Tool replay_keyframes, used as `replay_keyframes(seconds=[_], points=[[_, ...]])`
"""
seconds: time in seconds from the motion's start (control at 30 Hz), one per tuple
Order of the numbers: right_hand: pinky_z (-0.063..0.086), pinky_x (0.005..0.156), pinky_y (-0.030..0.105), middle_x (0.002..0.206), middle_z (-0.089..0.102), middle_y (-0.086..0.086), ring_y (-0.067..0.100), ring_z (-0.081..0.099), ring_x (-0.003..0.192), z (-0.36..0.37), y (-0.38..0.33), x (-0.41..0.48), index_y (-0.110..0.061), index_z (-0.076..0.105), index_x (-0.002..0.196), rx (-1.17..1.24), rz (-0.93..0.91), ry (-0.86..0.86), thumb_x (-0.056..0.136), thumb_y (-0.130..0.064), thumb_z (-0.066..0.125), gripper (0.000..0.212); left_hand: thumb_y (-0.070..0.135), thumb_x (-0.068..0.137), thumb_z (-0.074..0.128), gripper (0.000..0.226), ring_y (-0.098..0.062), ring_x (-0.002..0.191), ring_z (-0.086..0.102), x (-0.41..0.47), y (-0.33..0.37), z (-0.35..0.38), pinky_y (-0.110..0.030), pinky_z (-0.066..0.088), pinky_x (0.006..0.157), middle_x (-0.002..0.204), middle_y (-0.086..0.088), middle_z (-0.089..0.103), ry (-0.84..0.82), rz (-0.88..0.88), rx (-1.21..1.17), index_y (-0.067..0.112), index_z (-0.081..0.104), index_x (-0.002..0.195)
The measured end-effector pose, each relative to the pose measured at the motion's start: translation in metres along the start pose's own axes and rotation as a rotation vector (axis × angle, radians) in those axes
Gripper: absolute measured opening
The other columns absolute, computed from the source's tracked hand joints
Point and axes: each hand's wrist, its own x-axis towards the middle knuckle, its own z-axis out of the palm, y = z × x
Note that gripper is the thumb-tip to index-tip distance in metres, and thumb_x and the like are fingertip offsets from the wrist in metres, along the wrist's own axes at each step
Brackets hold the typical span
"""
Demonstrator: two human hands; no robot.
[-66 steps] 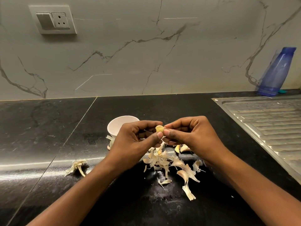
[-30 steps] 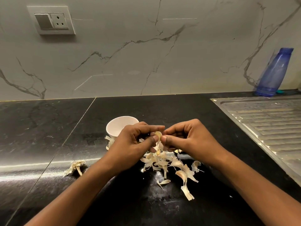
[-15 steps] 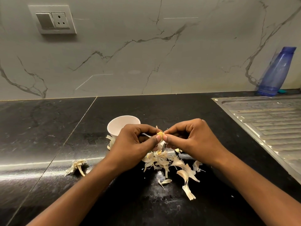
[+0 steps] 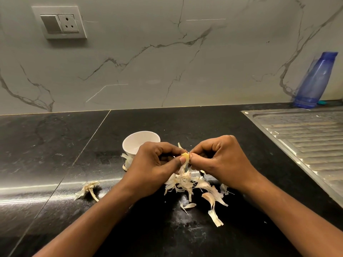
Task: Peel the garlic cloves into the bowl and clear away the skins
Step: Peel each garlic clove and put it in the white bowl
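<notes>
- Wall (image 4: 167, 62): one marbled slab, closing the far edge of the counter from 9 to 3 o'clock.
- Counter (image 4: 46, 145): black, with one seam running from the wall down toward 7 o'clock. The widest bare stretch lies at 9 o'clock of the hands; a narrower strip lies between them and the drainboard.
- Drainboard (image 4: 306, 138): one ribbed steel sheet at 3 o'clock, its raised rim slanting toward 5 o'clock, well apart from the right forearm.
- Two hands: left hand (image 4: 154, 164) and right hand (image 4: 222, 160) meet at the fingertips above the counter. Each pinches the clove between thumb and forefinger, with the other fingers curled in.
- Bottle (image 4: 313, 80): one, blue, at 2 o'clock by the wall.
- Socket plate (image 4: 59, 22): one, on the wall at 11 o'clock.
- Bowl (image 4: 137, 141): one, white, at 10 o'clock of the clove, its near side hidden behind the left hand.
- Skins (image 4: 187, 180): one heap directly below the hands at 6 o'clock, with a few strays toward 5 o'clock.
- Stalk (image 4: 89, 189): one dry piece at 8 o'clock, apart from the heap.
- Clove (image 4: 185, 155): one, yellowish, held between both hands, with skin trailing beneath it.
</notes>
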Motion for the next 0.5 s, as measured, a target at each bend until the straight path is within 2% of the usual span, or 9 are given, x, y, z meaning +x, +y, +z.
replay_keyframes(seconds=[0.07, 0.17, 0.3, 0.37, 0.5], points=[[0.063, 0.057, 0.035, 0.069, 0.077, -0.005, 0.017, 0.074, 0.059, -0.0016, -0.0012, -0.0002, -0.016, 0.084, 0.081, 0.019, 0.012, 0.018, 0.089, -0.023, 0.085, 0.011, 0.007, 0.095, 0.075, 0.016, -0.024, 0.080, 0.078, 0.0003, 0.0010, 0.0001, -0.039, 0.066, 0.075, 0.089, 0.000, 0.081, 0.003, -0.017, -0.066, 0.013, 0.081, 0.109], [0.065, 0.062, 0.045, 0.072, 0.078, -0.002, 0.020, 0.077, 0.064, -0.0023, -0.0016, 0.0012, -0.014, 0.084, 0.084, 0.045, 0.038, 0.042, 0.090, -0.016, 0.084, 0.007, 0.004, 0.096, 0.072, 0.017, -0.029, 0.084, 0.079, 0.0008, 0.0019, -0.0005, -0.039, 0.066, 0.081, 0.092, -0.009, 0.081, 0.011, -0.094, -0.196, 0.009, 0.079, 0.110], [0.066, 0.066, 0.048, 0.075, 0.079, 0.001, 0.021, 0.078, 0.067, -0.0026, -0.0006, 0.0020, -0.013, 0.084, 0.087, 0.092, 0.069, 0.052, 0.091, -0.012, 0.081, 0.005, 0.002, 0.097, 0.069, 0.028, -0.036, 0.092, 0.078, 0.0017, 0.0028, -0.0007, -0.043, 0.065, 0.086, 0.100, -0.014, 0.080, -0.016, -0.152, -0.313, 0.013, 0.074, 0.122], [0.067, 0.067, 0.047, 0.076, 0.080, 0.001, 0.021, 0.079, 0.069, -0.0028, 0.0001, 0.0025, -0.013, 0.083, 0.088, 0.096, 0.077, 0.050, 0.092, -0.012, 0.081, 0.005, 0.000, 0.096, 0.069, 0.034, -0.033, 0.093, 0.078, 0.0016, 0.0025, -0.0003, -0.043, 0.065, 0.087, 0.102, -0.014, 0.079, -0.027, -0.134, -0.315, 0.014, 0.073, 0.126], [0.068, 0.068, 0.044, 0.078, 0.080, 0.000, 0.020, 0.079, 0.070, -0.0018, 0.0006, 0.0035, -0.014, 0.083, 0.090, 0.089, 0.075, 0.038, 0.092, -0.015, 0.080, 0.004, 0.001, 0.091, 0.076, 0.028, -0.028, 0.093, 0.080, 0.0014, 0.0000, 0.0002, -0.042, 0.065, 0.086, 0.100, -0.009, 0.082, -0.015, -0.126, -0.280, 0.008, 0.076, 0.118]])
